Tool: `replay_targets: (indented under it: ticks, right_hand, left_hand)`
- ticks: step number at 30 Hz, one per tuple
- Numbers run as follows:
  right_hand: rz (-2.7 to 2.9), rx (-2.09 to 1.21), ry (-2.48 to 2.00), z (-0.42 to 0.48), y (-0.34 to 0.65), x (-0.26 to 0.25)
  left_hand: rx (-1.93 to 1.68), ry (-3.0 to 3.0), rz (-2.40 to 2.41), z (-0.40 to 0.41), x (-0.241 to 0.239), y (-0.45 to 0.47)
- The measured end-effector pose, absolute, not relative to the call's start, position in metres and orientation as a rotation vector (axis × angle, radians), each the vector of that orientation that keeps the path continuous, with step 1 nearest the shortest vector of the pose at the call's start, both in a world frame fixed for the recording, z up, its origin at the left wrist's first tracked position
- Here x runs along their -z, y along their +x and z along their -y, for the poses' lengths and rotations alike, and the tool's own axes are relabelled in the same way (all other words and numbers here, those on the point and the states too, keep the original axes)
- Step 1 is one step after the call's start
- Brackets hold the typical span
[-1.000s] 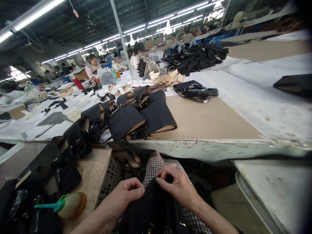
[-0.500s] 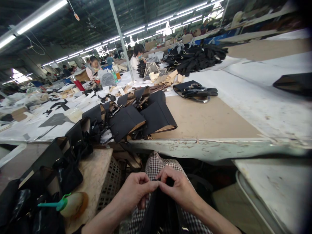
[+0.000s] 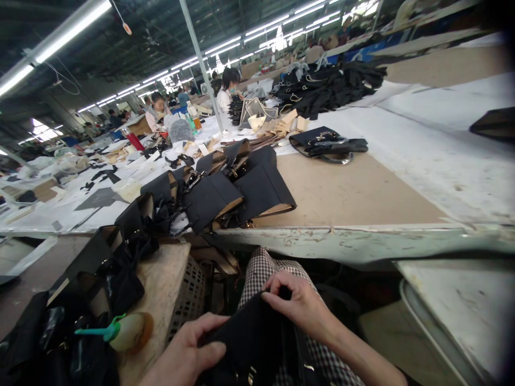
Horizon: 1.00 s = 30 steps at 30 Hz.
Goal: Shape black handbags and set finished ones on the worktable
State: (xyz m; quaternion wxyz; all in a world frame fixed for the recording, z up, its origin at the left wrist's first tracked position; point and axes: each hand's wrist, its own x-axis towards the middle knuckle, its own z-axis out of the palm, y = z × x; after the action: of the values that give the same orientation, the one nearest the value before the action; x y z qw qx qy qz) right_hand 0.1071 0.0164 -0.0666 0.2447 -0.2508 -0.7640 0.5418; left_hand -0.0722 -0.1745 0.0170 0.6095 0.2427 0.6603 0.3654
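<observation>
A black handbag (image 3: 245, 343) with gold-coloured metal fittings lies tilted on my lap, over checked cloth. My right hand (image 3: 295, 303) pinches its upper corner between thumb and forefinger. On the bag's left side is my left hand (image 3: 193, 346), with the thumb across the near face and the fingers behind the edge, partly hidden. Close to my left arm, a glue bottle (image 3: 127, 333) with a green nozzle lies on a wooden board.
Several black bags (image 3: 213, 198) lean together along the table's front edge (image 3: 341, 238). Another black bag (image 3: 317, 143) lies on brown board. Left of me, more bags (image 3: 100, 268) stand in a row. A black heap (image 3: 330, 86) and co-workers (image 3: 229, 88) are farther back.
My left hand has left the pinch beside my right hand and moved down and left onto the bag's side. The bag has come up into fuller view. My right hand still pinches it.
</observation>
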Motion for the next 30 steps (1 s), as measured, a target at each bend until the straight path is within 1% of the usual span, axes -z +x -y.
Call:
replay_targets:
  ticks: [3,6,8,11,16,18,21,22,24,27,30]
  right_hand:
    - [2.111,-1.469,-0.666,-0.017,0.106,0.066]
    - [2.120,-1.456,-0.676,-0.017,0.107,0.064]
    - [2.104,-1.457,-0.702,-0.018,0.108,0.063]
    - [2.073,-1.466,-0.733,-0.019,0.111,0.062]
    - [2.071,-1.487,-0.723,-0.020,0.106,0.065]
    - [2.082,-1.491,-0.708,-0.020,0.103,0.065]
    - [2.120,-1.476,-0.687,-0.019,0.101,0.063]
    - [2.128,-1.472,-0.687,-0.019,0.101,0.063]
    - [2.129,-1.465,-0.700,-0.018,0.101,0.062]
    - [2.120,-1.453,-0.720,-0.017,0.102,0.062]
    - [2.110,-1.461,-0.711,-0.019,0.104,0.063]
  left_hand:
    - [-0.712,0.681,-1.579,0.175,-0.028,-0.076]
    - [-0.581,0.905,-1.785,0.157,-0.036,-0.075]
    - [-0.403,1.067,-1.942,0.146,-0.037,-0.072]
    - [-0.167,1.243,-2.061,0.148,-0.025,-0.070]
    - [-0.083,1.462,-2.152,0.170,0.011,-0.084]
    - [0.029,1.495,-2.179,0.167,0.012,-0.089]
    - [0.156,1.529,-2.175,0.143,-0.006,-0.089]
    - [0.111,1.551,-2.154,0.132,-0.013,-0.087]
    - [-0.141,1.529,-2.044,0.112,-0.021,-0.082]
    - [-0.542,1.253,-1.820,0.094,-0.014,-0.076]
    - [-0.704,1.033,-1.744,0.099,-0.004,-0.076]
